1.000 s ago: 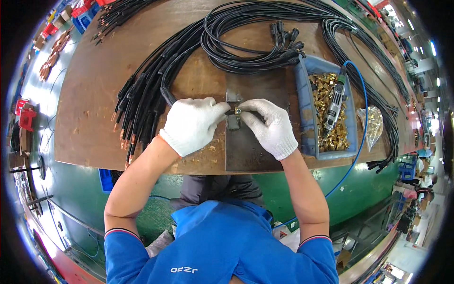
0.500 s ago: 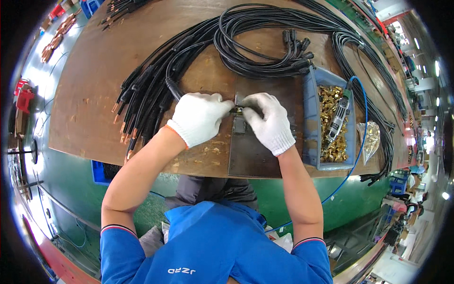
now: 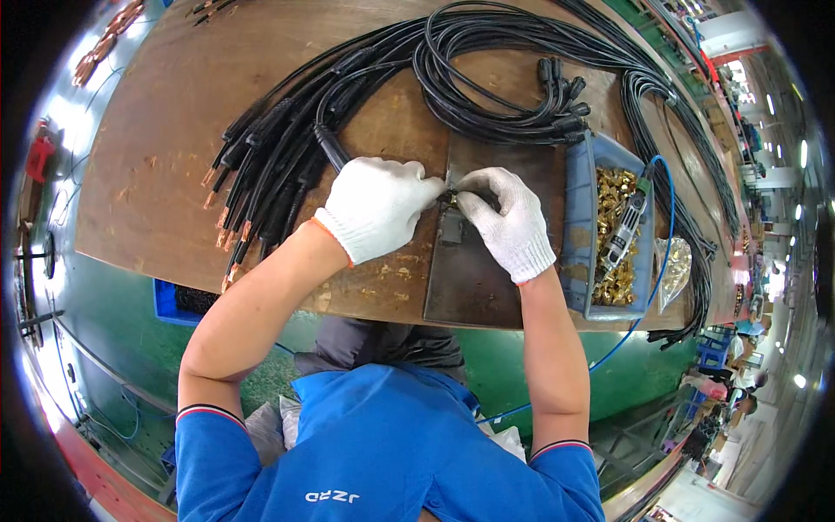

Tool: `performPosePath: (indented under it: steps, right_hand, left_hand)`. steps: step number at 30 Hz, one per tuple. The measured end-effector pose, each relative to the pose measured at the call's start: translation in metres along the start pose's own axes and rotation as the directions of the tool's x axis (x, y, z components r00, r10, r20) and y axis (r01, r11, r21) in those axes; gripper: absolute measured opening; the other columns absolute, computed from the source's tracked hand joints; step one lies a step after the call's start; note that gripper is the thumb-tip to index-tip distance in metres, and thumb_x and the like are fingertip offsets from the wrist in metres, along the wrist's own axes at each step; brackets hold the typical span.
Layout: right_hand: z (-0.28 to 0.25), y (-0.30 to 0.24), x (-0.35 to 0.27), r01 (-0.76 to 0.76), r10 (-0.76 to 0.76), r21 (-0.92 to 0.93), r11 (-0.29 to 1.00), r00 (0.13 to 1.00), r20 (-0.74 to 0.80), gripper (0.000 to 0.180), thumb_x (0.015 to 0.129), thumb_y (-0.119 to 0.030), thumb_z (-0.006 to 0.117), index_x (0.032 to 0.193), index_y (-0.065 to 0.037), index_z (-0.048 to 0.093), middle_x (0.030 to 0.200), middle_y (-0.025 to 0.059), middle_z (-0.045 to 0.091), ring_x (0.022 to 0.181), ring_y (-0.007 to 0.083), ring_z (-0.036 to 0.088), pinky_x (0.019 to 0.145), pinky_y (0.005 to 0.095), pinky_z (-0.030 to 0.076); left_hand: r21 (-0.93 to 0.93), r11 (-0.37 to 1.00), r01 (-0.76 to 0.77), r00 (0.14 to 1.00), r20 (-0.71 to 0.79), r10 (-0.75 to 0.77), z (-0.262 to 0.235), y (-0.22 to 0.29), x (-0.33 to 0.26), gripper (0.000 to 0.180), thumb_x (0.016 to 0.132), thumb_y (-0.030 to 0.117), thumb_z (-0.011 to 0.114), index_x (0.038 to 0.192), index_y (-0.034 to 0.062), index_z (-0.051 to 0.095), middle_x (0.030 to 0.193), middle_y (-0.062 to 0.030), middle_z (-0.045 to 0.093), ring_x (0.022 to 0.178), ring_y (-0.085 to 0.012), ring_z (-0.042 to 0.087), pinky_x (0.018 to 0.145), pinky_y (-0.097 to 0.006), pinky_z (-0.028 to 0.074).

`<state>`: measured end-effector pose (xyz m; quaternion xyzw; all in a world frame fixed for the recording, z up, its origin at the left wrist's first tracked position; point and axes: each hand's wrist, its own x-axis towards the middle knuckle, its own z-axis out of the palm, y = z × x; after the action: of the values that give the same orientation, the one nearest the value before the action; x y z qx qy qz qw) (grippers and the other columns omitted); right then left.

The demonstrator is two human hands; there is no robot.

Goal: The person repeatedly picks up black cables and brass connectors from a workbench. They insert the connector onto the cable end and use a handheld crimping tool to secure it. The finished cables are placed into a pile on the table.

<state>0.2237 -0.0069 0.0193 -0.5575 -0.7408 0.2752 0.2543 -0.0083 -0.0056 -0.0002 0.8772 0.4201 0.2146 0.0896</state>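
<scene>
White-gloved, the left hand (image 3: pixel 383 209) is clasping a black cable (image 3: pixel 331 148); the right hand (image 3: pixel 457 193) is holding thumb and forefinger nearly together at a small fitting (image 3: pixel 450 198), whether gripping it one cannot tell. This fitting is sitting between the hands, near a dark plate's (image 3: pixel 478 283) left edge. Rightward, a blue bin (image 3: pixel 578 217) is containing brass pieces (image 3: pixel 616 285); leftward, bundled cables (image 3: pixel 283 135) are lying on the table (image 3: pixel 156 174).
</scene>
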Motion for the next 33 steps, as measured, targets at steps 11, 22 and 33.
performPosePath:
  steps: [11, 22, 33]
  right_hand:
    - [-0.096, 0.012, -0.048, -0.125, -0.040, -0.362, 0.924, 0.909, -0.415, 0.032, 0.099, -0.030, 0.075, 0.122, -0.008, 0.076, 0.120, 0.0157, 0.075, 0.114, 0.0370, 0.069, 0.104, 0.0467, 0.053]
    - [-0.144, 0.089, -0.062, -0.582, 0.344, -0.449, 0.678, 0.791, -0.505, 0.085, 0.086, -0.032, 0.075, 0.162, -0.017, 0.039, 0.116, 0.0289, 0.075, 0.107, 0.0530, 0.071, 0.096, 0.0573, 0.054]
    - [-0.156, 0.002, -0.060, 0.272, 0.479, 0.759, 0.591, 0.639, -0.602, 0.041, 0.100, -0.028, 0.064, 0.131, 0.000, 0.065, 0.094, 0.0100, 0.074, 0.066, 0.0161, 0.066, 0.052, 0.0273, 0.048]
  left_hand:
    - [-0.002, 1.000, 0.002, 0.999, -0.036, -0.002, 0.007, -0.005, -0.004, 0.028, 0.085, 0.014, 0.069, 0.112, 0.0162, 0.077, 0.084, -0.0108, 0.068, 0.080, -0.0350, 0.072, 0.071, -0.049, 0.057]
    - [0.042, 0.998, -0.042, 0.995, -0.091, 0.045, 0.005, -0.005, -0.003, 0.024, 0.089, 0.016, 0.070, 0.111, 0.0172, 0.077, 0.083, -0.0092, 0.068, 0.077, -0.0342, 0.071, 0.069, -0.048, 0.057]
    - [0.054, 0.998, -0.036, 0.998, -0.058, 0.039, 0.000, -0.002, -0.004, 0.021, 0.093, 0.017, 0.073, 0.113, 0.0163, 0.076, 0.084, -0.0096, 0.068, 0.078, -0.0336, 0.072, 0.068, -0.045, 0.057]
